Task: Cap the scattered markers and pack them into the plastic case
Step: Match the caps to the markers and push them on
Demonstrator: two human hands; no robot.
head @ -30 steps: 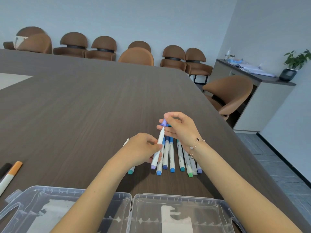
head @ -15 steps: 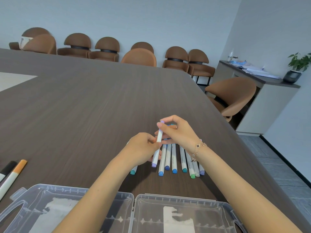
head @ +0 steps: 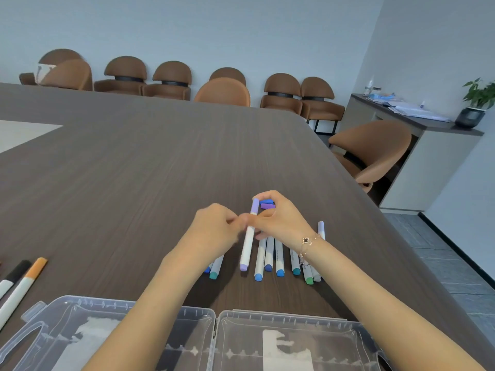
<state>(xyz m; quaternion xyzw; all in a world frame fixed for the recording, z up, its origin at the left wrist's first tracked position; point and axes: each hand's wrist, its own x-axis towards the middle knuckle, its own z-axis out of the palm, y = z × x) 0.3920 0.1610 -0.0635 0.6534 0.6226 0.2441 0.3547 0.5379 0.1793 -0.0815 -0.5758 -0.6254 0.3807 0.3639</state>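
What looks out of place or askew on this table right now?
Two loose caps, blue and purple, lie on the table behind the right hand, off their markers. An orange-capped marker and a black-capped one lie at the left edge, apart from the main row. The plastic case holds no markers.

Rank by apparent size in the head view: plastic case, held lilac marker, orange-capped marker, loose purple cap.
1. plastic case
2. orange-capped marker, though it lies nearer the camera, so unsure against
3. held lilac marker
4. loose purple cap

Bright, even light; soft shadows beneath the markers (head: 269, 257); motion blur on the left hand (head: 214, 228); wide-angle bending at edges.
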